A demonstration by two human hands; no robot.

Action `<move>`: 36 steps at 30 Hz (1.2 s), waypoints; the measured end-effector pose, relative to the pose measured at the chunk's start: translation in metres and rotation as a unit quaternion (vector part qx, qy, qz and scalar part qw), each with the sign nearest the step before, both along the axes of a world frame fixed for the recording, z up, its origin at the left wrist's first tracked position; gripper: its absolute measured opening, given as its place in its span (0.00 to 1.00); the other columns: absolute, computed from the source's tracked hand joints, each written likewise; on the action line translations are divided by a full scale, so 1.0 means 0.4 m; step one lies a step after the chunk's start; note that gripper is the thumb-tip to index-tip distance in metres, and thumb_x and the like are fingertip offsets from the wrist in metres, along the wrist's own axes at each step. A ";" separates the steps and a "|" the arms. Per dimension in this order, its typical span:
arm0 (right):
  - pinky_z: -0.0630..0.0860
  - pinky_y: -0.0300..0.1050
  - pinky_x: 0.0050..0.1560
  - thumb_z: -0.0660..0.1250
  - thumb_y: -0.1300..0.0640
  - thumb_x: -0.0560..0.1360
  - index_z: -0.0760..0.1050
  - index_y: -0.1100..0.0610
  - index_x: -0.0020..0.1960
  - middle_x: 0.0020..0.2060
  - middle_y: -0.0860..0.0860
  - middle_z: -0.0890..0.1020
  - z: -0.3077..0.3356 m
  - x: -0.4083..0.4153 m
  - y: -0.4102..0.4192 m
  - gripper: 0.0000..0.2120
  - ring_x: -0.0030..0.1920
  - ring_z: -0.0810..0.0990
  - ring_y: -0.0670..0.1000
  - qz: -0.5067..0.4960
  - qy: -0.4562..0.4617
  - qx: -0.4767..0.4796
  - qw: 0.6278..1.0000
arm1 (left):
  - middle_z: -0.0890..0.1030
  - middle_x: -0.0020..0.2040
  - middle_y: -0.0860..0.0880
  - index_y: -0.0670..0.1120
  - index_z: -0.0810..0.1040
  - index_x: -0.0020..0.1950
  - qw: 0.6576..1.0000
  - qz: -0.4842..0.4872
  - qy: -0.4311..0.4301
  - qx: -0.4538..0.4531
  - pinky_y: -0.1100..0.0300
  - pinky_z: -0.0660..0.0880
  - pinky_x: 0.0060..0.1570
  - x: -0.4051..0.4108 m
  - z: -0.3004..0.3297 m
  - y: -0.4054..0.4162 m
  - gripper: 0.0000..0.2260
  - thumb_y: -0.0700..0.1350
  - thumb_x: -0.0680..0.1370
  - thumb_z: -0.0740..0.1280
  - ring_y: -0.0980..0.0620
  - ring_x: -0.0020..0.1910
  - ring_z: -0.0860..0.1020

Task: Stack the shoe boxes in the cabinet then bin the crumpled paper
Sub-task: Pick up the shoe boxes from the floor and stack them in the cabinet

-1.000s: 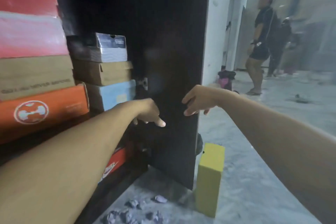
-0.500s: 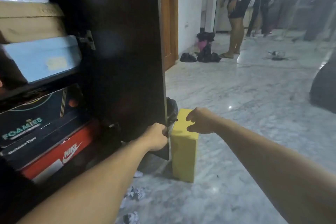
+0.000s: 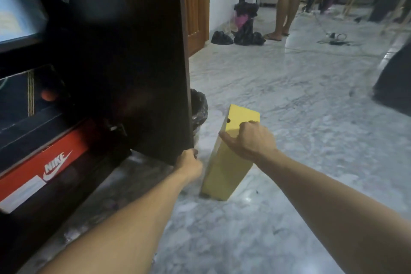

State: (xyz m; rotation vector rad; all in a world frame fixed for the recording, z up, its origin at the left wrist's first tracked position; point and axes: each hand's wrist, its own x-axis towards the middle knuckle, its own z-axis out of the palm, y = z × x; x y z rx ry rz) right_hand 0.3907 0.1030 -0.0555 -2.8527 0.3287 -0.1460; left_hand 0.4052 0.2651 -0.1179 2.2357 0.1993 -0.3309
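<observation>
- Gripping the top of the yellow shoe box (image 3: 224, 169), your right hand (image 3: 250, 140) sits at the centre of the frame, fingers curled over the upper end and thumb along the near edge; the box leans to the right, its lower end on the floor.
- Your left hand (image 3: 190, 165) is closed around the bottom corner of the dark cabinet door (image 3: 133, 55), just left of the box.
- Both forearms reach in from the lower edge of the frame.
- At the left, the cabinet shelves hold a red Nike box (image 3: 44, 164) at the bottom, a black box (image 3: 24, 100) above it and a pale blue box (image 3: 15, 13) at the upper left.
- A bin lined with a black bag (image 3: 198, 111) stands behind the door's edge, partly hidden by it.
- The floor (image 3: 289, 100) is glossy grey-white marble.
- At the upper right, a person's bare legs (image 3: 284, 9) stand near dark bags (image 3: 244, 29) by a wooden door (image 3: 196, 4).
</observation>
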 end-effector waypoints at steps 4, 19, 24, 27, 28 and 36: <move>0.69 0.48 0.43 0.66 0.31 0.66 0.72 0.59 0.56 0.54 0.57 0.75 -0.025 -0.027 -0.110 0.34 0.52 0.77 0.61 -0.078 0.017 0.054 0.995 | 0.77 0.60 0.35 0.38 0.78 0.51 1.000 -0.002 0.012 0.025 0.51 0.72 0.55 -0.017 -0.023 -0.040 0.10 0.35 0.75 0.59 0.38 0.61 0.74; 0.77 0.59 0.47 0.64 0.59 0.60 0.78 0.49 0.55 0.52 0.54 0.81 -0.310 -0.125 -0.449 0.24 0.47 0.79 0.58 -0.296 -0.039 0.500 0.813 | 0.69 0.61 0.52 0.42 0.65 0.72 0.987 -0.007 0.124 -0.103 0.61 0.64 0.52 0.007 -0.214 -0.146 0.23 0.44 0.79 0.66 0.47 0.65 0.70; 0.77 0.55 0.46 0.63 0.64 0.70 0.76 0.47 0.64 0.44 0.50 0.78 -0.398 -0.134 -0.463 0.25 0.42 0.75 0.55 -0.316 -0.018 0.533 0.785 | 0.79 0.59 0.49 0.44 0.74 0.62 0.982 -0.039 0.133 -0.129 0.56 0.74 0.56 0.034 -0.284 -0.152 0.15 0.41 0.76 0.70 0.50 0.57 0.77; 0.76 0.50 0.43 0.66 0.61 0.73 0.71 0.46 0.70 0.47 0.50 0.79 -0.440 -0.150 -0.460 0.26 0.39 0.75 0.55 -0.319 -0.001 0.535 0.782 | 0.77 0.54 0.52 0.44 0.73 0.63 0.980 -0.053 0.129 -0.141 0.60 0.70 0.51 0.033 -0.299 -0.148 0.19 0.33 0.74 0.70 0.53 0.54 0.74; 0.76 0.50 0.44 0.68 0.58 0.75 0.69 0.44 0.72 0.49 0.50 0.79 -0.449 -0.160 -0.459 0.27 0.40 0.76 0.54 -0.314 0.016 0.534 0.784 | 0.77 0.54 0.51 0.44 0.72 0.66 0.978 -0.061 0.133 -0.145 0.61 0.69 0.52 0.031 -0.302 -0.146 0.22 0.32 0.73 0.70 0.53 0.54 0.74; 0.77 0.51 0.40 0.79 0.53 0.68 0.61 0.47 0.76 0.58 0.49 0.77 -0.428 -0.212 -0.426 0.42 0.51 0.77 0.53 -0.262 0.032 0.472 0.841 | 0.78 0.54 0.52 0.48 0.71 0.68 0.975 -0.077 0.116 -0.171 0.57 0.74 0.54 0.005 -0.294 -0.146 0.26 0.31 0.73 0.70 0.51 0.55 0.76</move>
